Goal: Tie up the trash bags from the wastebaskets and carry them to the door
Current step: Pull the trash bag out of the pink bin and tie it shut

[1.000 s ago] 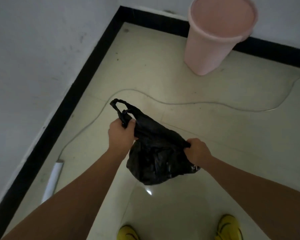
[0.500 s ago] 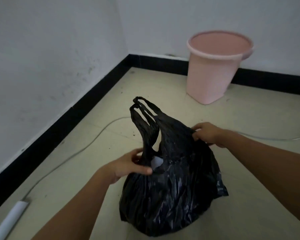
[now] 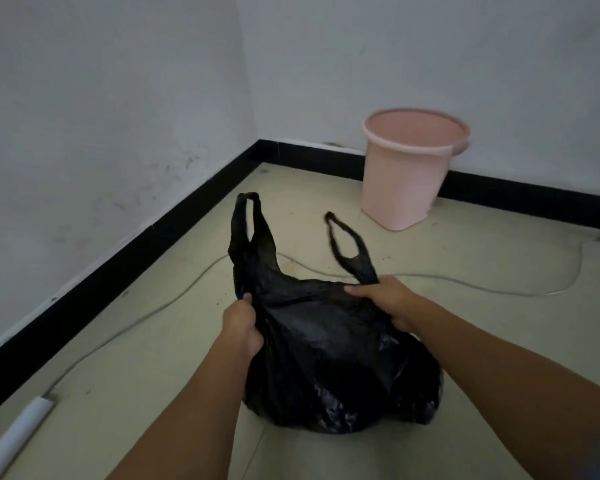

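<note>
A black plastic trash bag (image 3: pixel 333 362) rests on the pale floor in front of me, bulging at the bottom. Its two handle loops stick up and apart, untied: one on the left (image 3: pixel 248 223), one on the right (image 3: pixel 347 247). My left hand (image 3: pixel 241 325) grips the bag's left edge just below the left loop. My right hand (image 3: pixel 387 301) grips the bag at the base of the right loop. Behind the bag, a pink wastebasket (image 3: pixel 411 168) stands by the far wall with no bag showing in it.
White walls with a black baseboard (image 3: pixel 118 268) meet in a corner at the back left. A thin cable (image 3: pixel 465 282) snakes across the floor behind the bag. A white tube (image 3: pixel 14 438) lies by the left wall.
The bag has come down onto the floor. Both handle loops were bunched together at the left; now they are spread apart, one in each hand. My view has tilted up toward the corner.
</note>
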{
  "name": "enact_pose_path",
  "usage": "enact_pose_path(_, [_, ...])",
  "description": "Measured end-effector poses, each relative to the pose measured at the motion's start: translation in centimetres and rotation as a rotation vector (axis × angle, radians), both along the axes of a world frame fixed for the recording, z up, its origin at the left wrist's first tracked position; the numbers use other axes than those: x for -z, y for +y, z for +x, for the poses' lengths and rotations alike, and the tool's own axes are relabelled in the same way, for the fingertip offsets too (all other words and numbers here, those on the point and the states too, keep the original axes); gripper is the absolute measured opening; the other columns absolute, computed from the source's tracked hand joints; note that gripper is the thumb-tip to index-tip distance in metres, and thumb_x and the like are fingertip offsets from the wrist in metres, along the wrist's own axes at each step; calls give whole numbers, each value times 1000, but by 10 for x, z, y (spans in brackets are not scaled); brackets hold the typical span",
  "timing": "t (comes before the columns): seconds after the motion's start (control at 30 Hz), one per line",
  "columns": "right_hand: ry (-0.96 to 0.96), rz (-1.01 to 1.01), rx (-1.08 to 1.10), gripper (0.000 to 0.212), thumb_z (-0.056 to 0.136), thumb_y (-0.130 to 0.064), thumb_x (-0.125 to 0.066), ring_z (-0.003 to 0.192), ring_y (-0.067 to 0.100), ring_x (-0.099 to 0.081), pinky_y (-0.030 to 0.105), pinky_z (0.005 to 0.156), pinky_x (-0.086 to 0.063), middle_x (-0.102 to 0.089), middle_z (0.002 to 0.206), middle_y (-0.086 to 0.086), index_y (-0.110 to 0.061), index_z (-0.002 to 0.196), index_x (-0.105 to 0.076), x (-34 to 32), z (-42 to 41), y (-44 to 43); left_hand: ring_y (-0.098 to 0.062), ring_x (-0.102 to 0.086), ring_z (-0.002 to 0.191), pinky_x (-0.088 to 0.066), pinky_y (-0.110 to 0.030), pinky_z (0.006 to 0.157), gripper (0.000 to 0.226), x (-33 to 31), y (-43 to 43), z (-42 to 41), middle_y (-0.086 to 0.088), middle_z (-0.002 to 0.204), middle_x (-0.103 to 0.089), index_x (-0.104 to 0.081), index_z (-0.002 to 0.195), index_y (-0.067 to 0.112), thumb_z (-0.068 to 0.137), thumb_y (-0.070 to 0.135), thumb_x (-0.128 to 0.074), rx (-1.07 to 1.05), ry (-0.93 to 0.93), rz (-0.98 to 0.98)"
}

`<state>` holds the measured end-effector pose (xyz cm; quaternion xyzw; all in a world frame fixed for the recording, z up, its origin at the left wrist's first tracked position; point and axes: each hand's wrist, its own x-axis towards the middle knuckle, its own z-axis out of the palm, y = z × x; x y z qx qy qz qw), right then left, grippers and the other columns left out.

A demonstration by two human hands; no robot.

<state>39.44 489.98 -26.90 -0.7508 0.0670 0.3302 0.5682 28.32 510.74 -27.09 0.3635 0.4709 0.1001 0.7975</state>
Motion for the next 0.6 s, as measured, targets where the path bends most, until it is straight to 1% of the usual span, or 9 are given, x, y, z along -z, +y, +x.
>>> enact_pose_path(0.1, [164, 220, 300, 42, 87, -26, -73, 95, 33, -70, 45, 87, -56, -72, 105, 20, 4, 114, -66, 3, 3, -17, -36, -59, 111, -50, -49, 88, 46, -4, -3, -8, -20, 130, -59, -49, 137, 7, 101, 33, -40, 51, -68, -175])
enact_pose_path(0.17, [197, 375, 418, 34, 91, -29, -67, 96, 32, -68, 45, 83, -56, -71, 107, 18, 0, 110, -67, -3, 5, -19, -33, -60, 115, -47, -48, 95, 54, -13, -7, -11, -19, 123, -65, -62, 126, 11, 94, 52, -46, 221, -180, -207])
enact_pose_path(0.2, [201, 441, 460, 30, 94, -30, -63, 96, 32, -68, 45, 82, -55, -70, 107, 18, -2, 104, -67, -8, 7, -19, -32, -62, 114, -48, -46, 95, 53, -19, -10, -12, -18, 120, -67, -65, 121, 11, 90, 52, -55, 315, -218, -161])
enact_pose_path(0.27, [210, 529, 460, 31, 96, -34, -58, 94, 32, -67, 45, 81, -55, -69, 104, 19, -4, 97, -67, -16, 10, -17, -33, -66, 108, -52, -42, 91, 47, -20, -15, -8, -19, 116, -69, -67, 117, 5, 80, 34, -73, 413, -199, -17])
enact_pose_path(0.33, [219, 466, 332, 43, 90, -43, -65, 97, 32, -69, 43, 87, -55, -72, 106, 20, -3, 105, -69, -18, 2, -14, -35, -69, 99, -56, -43, 85, 42, -15, -18, -5, -21, 108, -72, -68, 112, -1, 76, 18, -78, 341, -102, 78])
enact_pose_path(0.4, [223, 313, 149, 55, 79, -49, -74, 101, 30, -71, 41, 94, -54, -73, 109, 16, -5, 113, -70, -13, -9, -15, -35, -69, 97, -57, -43, 83, 34, -13, -20, -3, -20, 106, -72, -67, 113, -2, 83, 16, -71, 270, -80, 66])
enact_pose_path(0.47, [293, 256, 67, 50, 85, -47, -70, 101, 29, -70, 38, 91, -54, -73, 111, 15, -7, 114, -70, -12, -18, -15, -33, -67, 97, -55, -42, 79, 25, -13, -18, -2, -19, 106, -70, -67, 110, 1, 92, 16, -58, 223, -122, -23])
enact_pose_path(0.53, [348, 356, 127, 35, 96, -31, -57, 98, 30, -69, 38, 82, -54, -71, 115, 17, -5, 115, -69, -16, -19, -14, -32, -64, 96, -52, -43, 80, 24, -18, -16, -1, -18, 103, -68, -66, 102, 5, 98, 12, -43, 190, -212, -152])
enact_pose_path(0.6, [337, 512, 270, 24, 100, -21, -48, 96, 31, -67, 42, 77, -53, -71, 112, 16, -8, 105, -67, -22, -16, -6, -29, -61, 85, -49, -43, 79, 31, -23, -17, 1, -15, 89, -64, -61, 96, 7, 100, 10, -30, 150, -280, -262])
